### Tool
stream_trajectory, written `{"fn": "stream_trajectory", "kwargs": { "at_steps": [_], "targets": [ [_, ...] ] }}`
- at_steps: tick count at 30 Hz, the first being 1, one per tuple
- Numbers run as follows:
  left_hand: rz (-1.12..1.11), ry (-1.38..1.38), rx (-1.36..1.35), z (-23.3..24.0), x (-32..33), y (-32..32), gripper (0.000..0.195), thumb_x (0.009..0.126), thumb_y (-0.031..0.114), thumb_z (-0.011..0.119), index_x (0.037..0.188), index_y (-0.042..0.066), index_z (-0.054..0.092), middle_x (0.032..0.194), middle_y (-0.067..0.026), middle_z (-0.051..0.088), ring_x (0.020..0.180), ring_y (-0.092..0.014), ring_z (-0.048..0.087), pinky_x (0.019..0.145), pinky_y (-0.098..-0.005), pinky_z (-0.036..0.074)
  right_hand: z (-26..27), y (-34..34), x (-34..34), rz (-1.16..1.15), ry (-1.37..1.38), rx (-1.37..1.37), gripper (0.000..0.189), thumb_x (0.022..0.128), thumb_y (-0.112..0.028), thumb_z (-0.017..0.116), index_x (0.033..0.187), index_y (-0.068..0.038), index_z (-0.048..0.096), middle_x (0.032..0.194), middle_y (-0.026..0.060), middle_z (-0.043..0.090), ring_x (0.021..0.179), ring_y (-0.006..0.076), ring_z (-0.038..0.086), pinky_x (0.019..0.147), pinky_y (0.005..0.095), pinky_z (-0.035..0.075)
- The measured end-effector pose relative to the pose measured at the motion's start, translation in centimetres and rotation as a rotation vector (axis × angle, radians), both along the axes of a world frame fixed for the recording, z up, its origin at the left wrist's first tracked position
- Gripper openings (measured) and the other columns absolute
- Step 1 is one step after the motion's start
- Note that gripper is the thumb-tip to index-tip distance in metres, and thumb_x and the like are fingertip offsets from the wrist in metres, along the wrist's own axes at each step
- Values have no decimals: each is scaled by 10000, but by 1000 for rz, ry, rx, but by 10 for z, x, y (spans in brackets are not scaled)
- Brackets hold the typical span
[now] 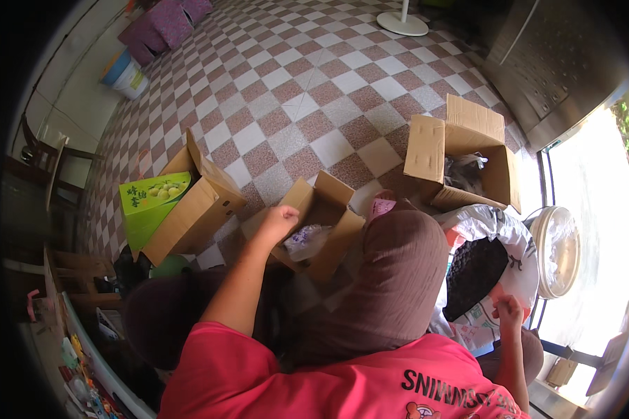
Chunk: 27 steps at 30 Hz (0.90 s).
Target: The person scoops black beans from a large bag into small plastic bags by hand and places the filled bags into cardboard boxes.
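Observation:
My left hand (283,219), its fingers curled, is over the left rim of a small open cardboard box (340,235). Inside that box lies a clear plastic bag (308,238) with blue-purple print. On the right, my right hand (509,310) is bent inward at the near edge of a white woven sack (519,251) with red print. Its mouth is rolled back around a heap of small black pieces (474,275). Whether either hand pinches something small is too unclear to see. My knee in brown trousers (406,267) stands between box and sack.
A larger open carton (424,149) holding dark plastic stands beyond the sack. Left is another carton (199,214) with a green gift box (154,201). A round tub (558,251) lined with plastic stands right. A white stand base (402,24) rests on the checkered floor (304,99).

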<state>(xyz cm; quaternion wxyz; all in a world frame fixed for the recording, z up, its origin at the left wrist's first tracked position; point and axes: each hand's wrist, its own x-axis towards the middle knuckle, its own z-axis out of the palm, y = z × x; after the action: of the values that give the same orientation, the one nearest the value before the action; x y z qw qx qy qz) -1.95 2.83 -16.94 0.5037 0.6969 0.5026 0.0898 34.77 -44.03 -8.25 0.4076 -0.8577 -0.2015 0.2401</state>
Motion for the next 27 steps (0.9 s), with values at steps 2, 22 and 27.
{"fn": "stream_trajectory", "kwargs": {
  "at_steps": [2, 22, 27],
  "targets": [
    [-15, 84, -60, -49, -24, -14, 161, 777, 77, 560, 916, 4, 600, 711, -62, 592, 643, -140, 552, 576, -265, 446, -11, -3, -11, -39, 120, 19, 108, 807, -14, 485, 850, -3, 583, 674, 46, 579, 525, 87, 532, 491, 208, 438],
    [-384, 825, 74, -90, 35, -36, 262, 767, 125, 517, 1002, 80, 626, 1065, -136, 590, 1015, -262, 560, 819, -386, 458, 14, 24, -51, 213, 58, -281, 140, 771, -18, 515, 874, -4, 609, 697, 83, 630, 618, 128, 611, 578, 244, 495],
    [-38, 369, 222, -116, 16, -17, 162, 740, 150, 531, 800, 38, 632, 825, -180, 624, 793, -329, 604, 700, -397, 469, 8, 17, -52, 250, 13, -261, 138, 764, 1, 499, 865, 19, 590, 692, 79, 613, 578, 110, 583, 533, 232, 481]
  ]
}}
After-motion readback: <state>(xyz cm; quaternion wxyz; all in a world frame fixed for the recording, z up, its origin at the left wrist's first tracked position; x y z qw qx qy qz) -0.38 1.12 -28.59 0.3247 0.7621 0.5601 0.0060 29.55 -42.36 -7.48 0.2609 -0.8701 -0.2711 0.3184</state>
